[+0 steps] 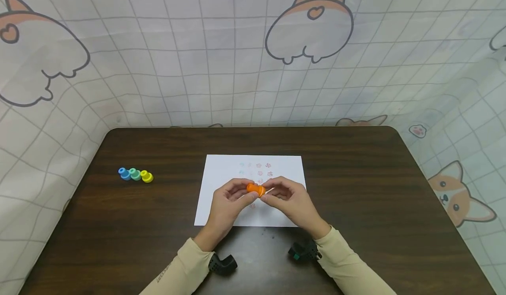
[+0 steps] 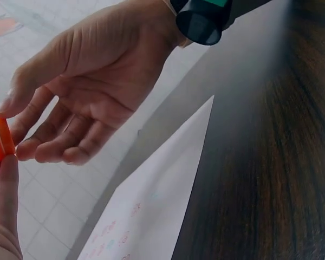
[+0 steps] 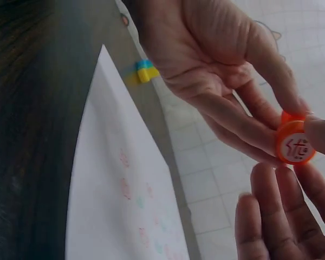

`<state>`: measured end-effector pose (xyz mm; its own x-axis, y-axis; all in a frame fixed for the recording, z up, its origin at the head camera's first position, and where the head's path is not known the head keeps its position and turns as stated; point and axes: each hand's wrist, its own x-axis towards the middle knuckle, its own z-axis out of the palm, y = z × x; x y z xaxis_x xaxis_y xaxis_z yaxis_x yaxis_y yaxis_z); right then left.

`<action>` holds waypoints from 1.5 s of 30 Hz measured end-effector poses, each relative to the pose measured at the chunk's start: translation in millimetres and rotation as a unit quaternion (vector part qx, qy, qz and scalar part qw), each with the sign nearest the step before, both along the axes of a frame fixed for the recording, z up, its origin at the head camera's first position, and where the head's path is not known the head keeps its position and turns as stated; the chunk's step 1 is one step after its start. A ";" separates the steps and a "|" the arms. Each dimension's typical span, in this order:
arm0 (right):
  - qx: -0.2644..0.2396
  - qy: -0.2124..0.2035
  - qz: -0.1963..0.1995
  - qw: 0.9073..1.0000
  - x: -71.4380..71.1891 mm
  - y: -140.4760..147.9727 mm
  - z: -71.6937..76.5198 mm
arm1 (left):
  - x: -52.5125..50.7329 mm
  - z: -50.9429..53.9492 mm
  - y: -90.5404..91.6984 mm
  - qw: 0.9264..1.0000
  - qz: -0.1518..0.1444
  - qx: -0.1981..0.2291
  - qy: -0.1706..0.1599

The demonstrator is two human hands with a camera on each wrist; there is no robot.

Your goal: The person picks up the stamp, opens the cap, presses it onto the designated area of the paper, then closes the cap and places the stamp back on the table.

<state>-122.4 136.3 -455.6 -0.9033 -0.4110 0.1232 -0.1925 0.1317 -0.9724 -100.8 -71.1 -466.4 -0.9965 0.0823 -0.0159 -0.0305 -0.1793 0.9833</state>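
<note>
An orange stamp [image 1: 254, 188] is held between both hands above a white sheet of paper [image 1: 211, 185]. The left hand [image 1: 230, 202] pinches its left part with thumb and fingers. At its right end, the right hand [image 1: 294, 202] grips it with thumb and fingertips. The right wrist view shows the stamp's round face [image 3: 296, 148], white with a red mark, between the left hand [image 3: 222, 65] and the right hand [image 3: 284, 216]. In the left wrist view, the orange piece [image 2: 1, 138] touches fingertips of both hands. Small faint red and teal prints mark the paper.
Blue [image 1: 124, 174], green [image 1: 135, 174] and yellow [image 1: 146, 176] stamps stand together on the left of the dark wooden table [image 1: 356, 176]. Black cameras are strapped at both wrists. Behind the table hangs a white gridded cloth [image 1: 178, 66] with cartoon dogs.
</note>
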 end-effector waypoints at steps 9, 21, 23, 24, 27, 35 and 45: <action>-0.027 -0.003 -0.019 0.999 4.0 -5.1 -3.0 | 0.6 -4.7 1.1 1.000 0.005 0.012 -0.005; -0.049 -0.012 -0.028 0.998 6.0 -7.1 -2.6 | 2.0 -7.3 1.9 1.000 0.005 0.027 0.000; -0.052 -0.009 -0.033 0.998 6.3 -7.5 -2.9 | 2.3 -6.8 2.2 1.000 0.005 0.030 -0.002; -0.053 -0.005 -0.035 0.998 6.4 -7.6 -3.4 | 2.5 -6.4 2.4 1.000 0.004 0.030 -0.003; -0.058 0.008 -0.043 0.997 7.3 -8.2 -4.0 | 3.0 -5.0 2.9 1.000 0.004 0.030 -0.006; -0.082 0.034 -0.048 0.995 10.2 -10.2 -3.8 | 2.8 -4.3 3.3 0.999 0.009 0.035 -0.007; -0.091 0.038 -0.044 0.994 10.4 -10.6 -3.7 | 2.4 -3.3 2.9 0.999 0.006 0.042 -0.014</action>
